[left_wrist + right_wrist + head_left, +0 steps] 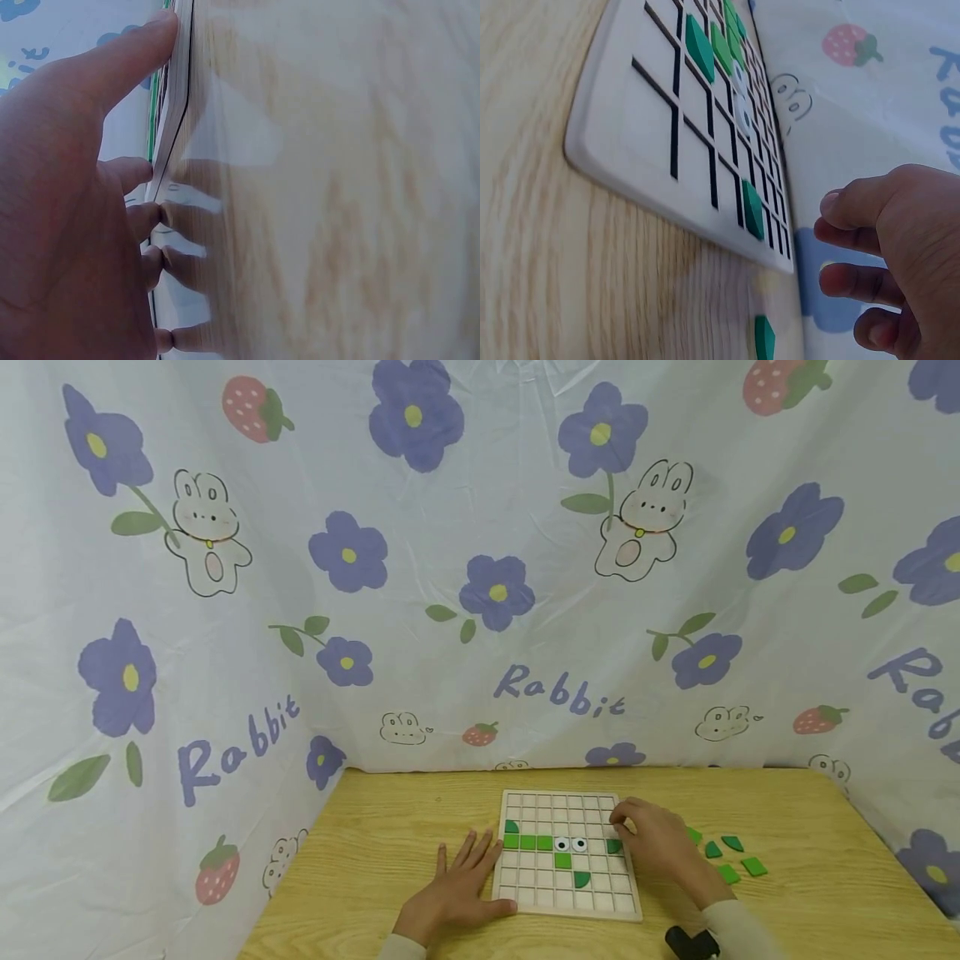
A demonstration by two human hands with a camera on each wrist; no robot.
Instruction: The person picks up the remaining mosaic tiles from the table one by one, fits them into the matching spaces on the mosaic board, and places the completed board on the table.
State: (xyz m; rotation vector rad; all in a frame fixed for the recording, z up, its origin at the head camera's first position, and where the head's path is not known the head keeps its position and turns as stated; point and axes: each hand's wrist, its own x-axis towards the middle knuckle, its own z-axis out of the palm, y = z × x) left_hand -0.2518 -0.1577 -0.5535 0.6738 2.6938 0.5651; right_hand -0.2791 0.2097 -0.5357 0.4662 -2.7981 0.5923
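Observation:
A wooden grid board (536,891) lies on the table. In its cells sit several light green squares (528,842), two white eye pieces (571,844), and dark green quarter-round pieces at the left (512,827), lower middle (582,880) and right edge (614,846). My left hand (459,893) rests on the table with fingers spread, its thumb and fingertips touching the board's left edge. Over the board's right edge hovers my right hand (658,837). In the right wrist view its fingers (855,281) curl loosely, with nothing visible between them and the thumb.
Loose green pieces lie right of the board, among them a square (754,866) and a quarter-round (732,843). A black object (692,943) shows by the right sleeve. Behind the wooden table (375,827) hangs a printed rabbit-and-flower cloth (435,668).

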